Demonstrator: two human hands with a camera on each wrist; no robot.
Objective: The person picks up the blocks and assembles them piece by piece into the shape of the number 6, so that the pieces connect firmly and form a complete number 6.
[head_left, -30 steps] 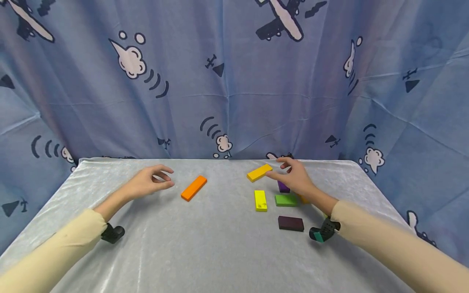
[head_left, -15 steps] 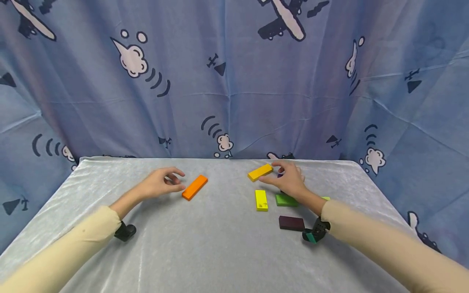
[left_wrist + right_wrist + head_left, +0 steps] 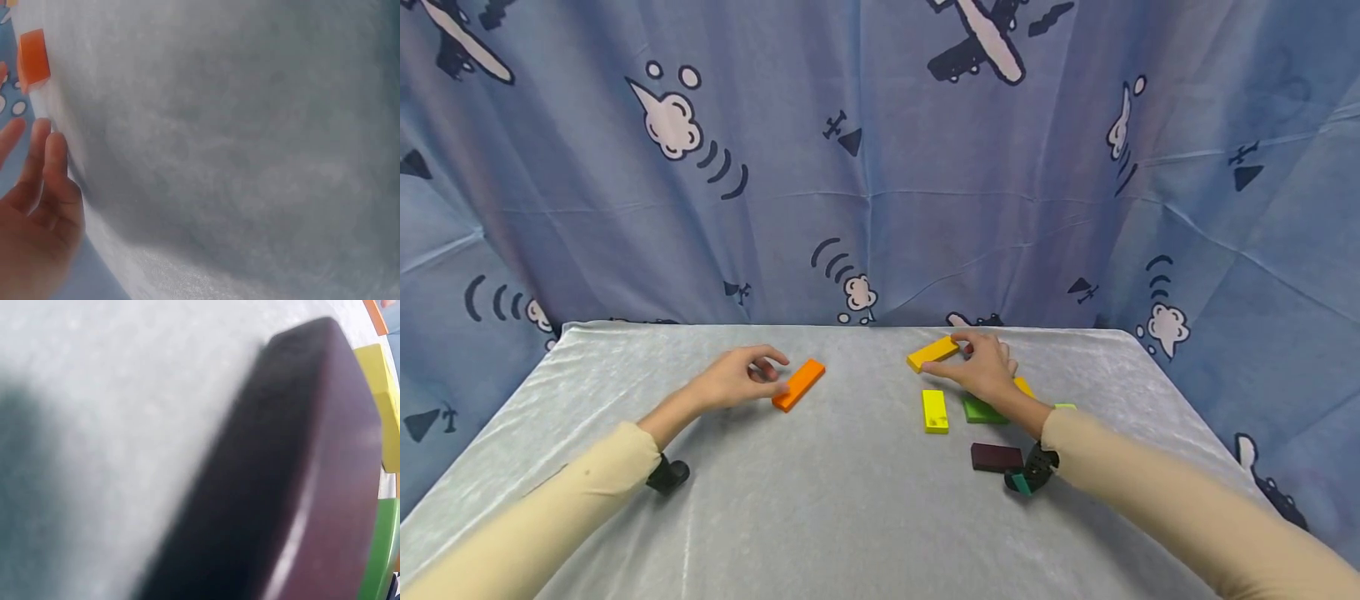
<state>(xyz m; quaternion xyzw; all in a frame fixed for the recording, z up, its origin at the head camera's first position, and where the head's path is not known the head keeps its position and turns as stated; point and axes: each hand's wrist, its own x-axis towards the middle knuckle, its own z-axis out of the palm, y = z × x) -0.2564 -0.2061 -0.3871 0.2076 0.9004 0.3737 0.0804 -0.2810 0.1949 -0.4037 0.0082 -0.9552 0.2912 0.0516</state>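
Note:
My left hand [image 3: 737, 381] hovers at the left end of an orange block [image 3: 805, 382], its thumb tip overlapping the block's edge in the head view. In the left wrist view the fingers [image 3: 56, 153] are apart from the orange block [image 3: 35, 56]. Over on the right, my right hand [image 3: 983, 368] spreads thumb and index finger about the right end of an amber-yellow block [image 3: 931, 353]; whether they touch it I cannot tell. A bright yellow block [image 3: 935, 412] lies just below that hand. The right wrist view does not show the right hand's fingers.
Under the right wrist are a green block [image 3: 983, 410] and a dark maroon block [image 3: 996, 457], large in the right wrist view. Parts of a yellow block [image 3: 1023, 386] and a light green one [image 3: 1065, 406] show past the arm. A blue curtain [image 3: 865, 167] hangs behind the table.
My left hand has moved right to the orange block. My right hand has shifted left, bringing thumb and index finger around the amber-yellow block's end. The blocks lie where they were.

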